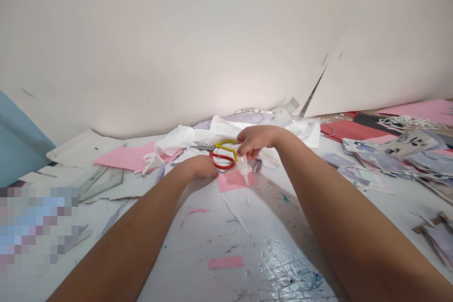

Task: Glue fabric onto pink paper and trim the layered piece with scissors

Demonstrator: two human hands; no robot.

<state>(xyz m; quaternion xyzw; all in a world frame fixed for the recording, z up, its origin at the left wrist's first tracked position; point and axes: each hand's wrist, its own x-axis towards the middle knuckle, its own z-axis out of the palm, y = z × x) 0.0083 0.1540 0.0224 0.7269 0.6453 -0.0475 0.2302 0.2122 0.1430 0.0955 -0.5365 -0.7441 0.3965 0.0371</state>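
Observation:
My right hand is closed around a small white glue bottle, nozzle down, its tip touching a small pink paper piece on the white table. My left hand lies with fingers curled at the left edge of that pink piece, pressing on it. Just behind the hands are scissors with a red handle loop and a yellow one.
Crumpled white paper lies behind the scissors, and a pink sheet to the left. Patterned paper scraps and red and pink sheets cover the right side. A pink strip lies near me. White boards wall the back.

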